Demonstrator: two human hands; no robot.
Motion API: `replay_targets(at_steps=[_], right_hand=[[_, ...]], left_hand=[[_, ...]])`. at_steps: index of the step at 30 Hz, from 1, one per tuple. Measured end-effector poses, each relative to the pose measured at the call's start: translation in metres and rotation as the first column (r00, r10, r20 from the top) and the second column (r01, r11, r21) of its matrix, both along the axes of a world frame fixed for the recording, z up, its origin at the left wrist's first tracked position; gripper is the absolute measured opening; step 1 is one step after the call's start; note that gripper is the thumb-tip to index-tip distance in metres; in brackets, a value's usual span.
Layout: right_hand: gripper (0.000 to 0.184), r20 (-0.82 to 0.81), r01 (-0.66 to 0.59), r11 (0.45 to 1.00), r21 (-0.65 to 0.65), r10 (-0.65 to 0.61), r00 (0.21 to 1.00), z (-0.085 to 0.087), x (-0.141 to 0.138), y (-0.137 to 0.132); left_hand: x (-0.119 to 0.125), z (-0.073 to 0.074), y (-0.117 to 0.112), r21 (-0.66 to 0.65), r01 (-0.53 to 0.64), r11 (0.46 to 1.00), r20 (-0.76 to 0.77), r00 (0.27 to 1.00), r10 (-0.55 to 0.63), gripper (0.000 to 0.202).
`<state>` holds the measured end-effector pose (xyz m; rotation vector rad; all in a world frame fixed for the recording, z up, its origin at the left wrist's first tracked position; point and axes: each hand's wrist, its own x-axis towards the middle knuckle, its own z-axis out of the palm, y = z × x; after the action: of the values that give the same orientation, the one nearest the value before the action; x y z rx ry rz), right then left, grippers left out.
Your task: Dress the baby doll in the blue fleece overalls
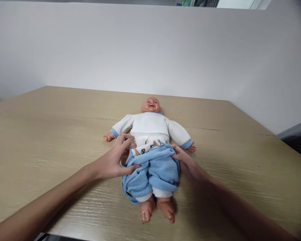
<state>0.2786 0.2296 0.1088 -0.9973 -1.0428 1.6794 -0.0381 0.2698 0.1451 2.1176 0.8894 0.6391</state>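
A baby doll [151, 104] lies on its back on the wooden table [52, 140], head away from me, bare feet toward me. It wears a white long-sleeved top [150, 124] with blue cuffs and fluffy blue trousers [155, 169] bunched around its hips and legs. My left hand [115, 160] pinches the trousers' waistband on the doll's right side, thumb below and fingers above. On the other side, my right hand [184, 160] grips the waistband at the doll's left hip with its fingers curled into the fabric.
A plain white wall [150, 50] rises behind the table's far edge. The table's right edge [266, 130] slants off toward a dark floor area. A seam line runs across the tabletop behind the doll.
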Motion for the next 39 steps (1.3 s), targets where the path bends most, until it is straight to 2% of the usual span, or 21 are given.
replay_targets(at_steps=[4,8,10,13,18,22,25,28,32,35,39], right_hand=[[0.038,0.038,0.001,1.0,0.008,-0.001,0.999,-0.003,-0.003,-0.009],[0.038,0.03,0.086,0.996,-0.02,-0.086,0.996,0.001,-0.012,-0.011],[0.039,0.026,0.108,0.993,-0.036,-0.107,0.994,-0.001,-0.014,-0.012],[0.043,0.044,0.111,0.993,-0.026,-0.11,0.993,-0.01,-0.012,-0.012],[0.043,0.083,0.094,0.994,0.058,-0.099,0.992,-0.016,-0.006,-0.009],[0.029,0.092,0.07,0.992,0.101,-0.079,0.993,-0.007,-0.004,-0.005],[0.018,0.133,0.069,0.985,0.157,-0.091,0.987,0.004,0.001,-0.004],[0.013,0.24,0.087,0.96,0.266,-0.153,0.959,0.02,0.004,0.001],[0.011,0.291,0.061,0.923,0.38,-0.182,0.939,0.035,0.005,0.022],[0.012,0.273,0.073,0.94,0.335,-0.171,0.947,0.033,0.009,0.047],[0.009,0.272,0.016,0.973,0.231,-0.081,0.959,0.023,0.019,0.067]], left_hand=[[-0.011,0.004,0.006,-0.07,0.112,0.991,-0.007,0.994,-0.113,0.038],[-0.011,-0.003,0.01,-0.114,0.173,0.978,0.104,0.981,-0.162,0.025],[-0.007,-0.009,0.009,-0.215,0.173,0.961,0.207,0.97,-0.128,0.034],[0.0,-0.019,0.008,-0.33,0.111,0.937,0.306,0.952,-0.005,0.049],[0.007,-0.028,0.009,-0.457,-0.002,0.889,0.286,0.947,0.149,0.049],[0.007,-0.023,0.009,-0.539,0.04,0.841,0.311,0.937,0.155,0.051],[0.003,-0.01,0.012,-0.46,0.06,0.886,0.335,0.936,0.11,0.053],[0.002,0.006,0.018,-0.316,-0.043,0.948,0.266,0.955,0.132,0.05],[0.009,0.017,0.036,-0.235,-0.069,0.969,0.288,0.948,0.137,0.038],[0.019,0.015,0.053,-0.217,-0.043,0.975,0.36,0.925,0.121,0.036],[0.027,0.009,0.067,-0.241,-0.081,0.967,0.331,0.93,0.16,0.042]])
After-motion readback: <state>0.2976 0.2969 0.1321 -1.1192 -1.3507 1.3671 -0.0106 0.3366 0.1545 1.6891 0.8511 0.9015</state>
